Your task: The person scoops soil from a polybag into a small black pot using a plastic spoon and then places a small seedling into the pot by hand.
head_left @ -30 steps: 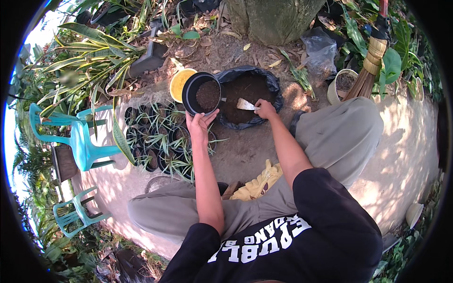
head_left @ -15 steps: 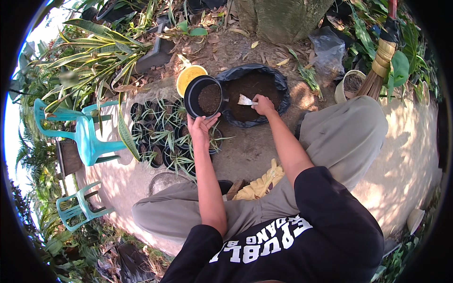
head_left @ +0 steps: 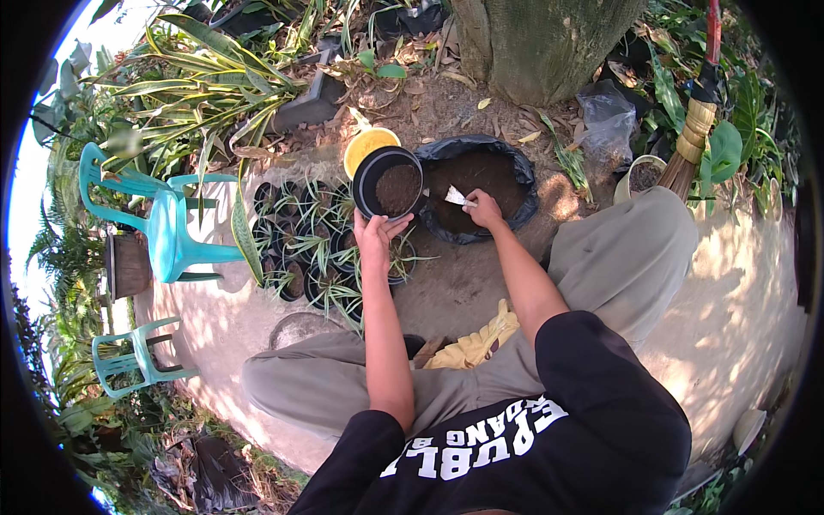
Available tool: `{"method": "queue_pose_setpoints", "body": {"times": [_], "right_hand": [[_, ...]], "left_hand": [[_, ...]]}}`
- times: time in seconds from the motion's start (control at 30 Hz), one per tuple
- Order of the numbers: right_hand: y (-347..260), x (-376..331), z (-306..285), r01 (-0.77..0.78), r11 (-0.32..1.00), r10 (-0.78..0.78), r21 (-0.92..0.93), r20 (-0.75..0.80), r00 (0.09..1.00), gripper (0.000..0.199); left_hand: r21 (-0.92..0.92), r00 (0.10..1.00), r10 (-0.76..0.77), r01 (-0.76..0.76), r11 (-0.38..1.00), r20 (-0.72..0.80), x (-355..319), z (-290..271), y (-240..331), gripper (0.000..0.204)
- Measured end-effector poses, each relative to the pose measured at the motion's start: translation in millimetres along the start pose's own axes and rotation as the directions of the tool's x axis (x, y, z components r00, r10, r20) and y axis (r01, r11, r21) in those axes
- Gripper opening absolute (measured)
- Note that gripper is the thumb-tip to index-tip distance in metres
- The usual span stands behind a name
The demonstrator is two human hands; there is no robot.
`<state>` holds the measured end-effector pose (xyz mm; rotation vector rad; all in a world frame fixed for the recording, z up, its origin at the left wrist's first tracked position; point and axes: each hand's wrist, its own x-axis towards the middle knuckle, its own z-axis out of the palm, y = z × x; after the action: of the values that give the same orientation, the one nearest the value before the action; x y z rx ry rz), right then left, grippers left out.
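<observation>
Trowel (head_left: 455, 196), held in the right hand (head_left: 485, 209), slants blade-first leftward over the soil bag (head_left: 448, 231), toward the black pot (head_left: 367, 183) held in the left hand (head_left: 376, 237).

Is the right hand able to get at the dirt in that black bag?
Probably yes: the right hand holds a small trowel over the soil, and the black bag stands wide open.

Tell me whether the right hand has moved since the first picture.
Yes: against the soil bag, the right hand has shifted left, toward the black pot.
</observation>
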<state>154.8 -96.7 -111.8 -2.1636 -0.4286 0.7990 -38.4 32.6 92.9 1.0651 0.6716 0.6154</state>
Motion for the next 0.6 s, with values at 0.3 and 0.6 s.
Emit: {"method": "queue_pose_setpoints", "body": {"times": [0.3,0.6], "right_hand": [[-6,-6,-68,0.131,0.991,-0.131,0.005,0.028,0.991,0.033],[-46,-28,-160,0.365,0.931,-0.362,0.006,-0.106,0.926,0.031]], "left_hand": [[0.000,0.996,-0.084,0.084,0.996,-0.019,8,6,-25,0.052],[0.023,0.990,-0.137,0.137,0.990,0.014,13,30,-53,0.046]]}}
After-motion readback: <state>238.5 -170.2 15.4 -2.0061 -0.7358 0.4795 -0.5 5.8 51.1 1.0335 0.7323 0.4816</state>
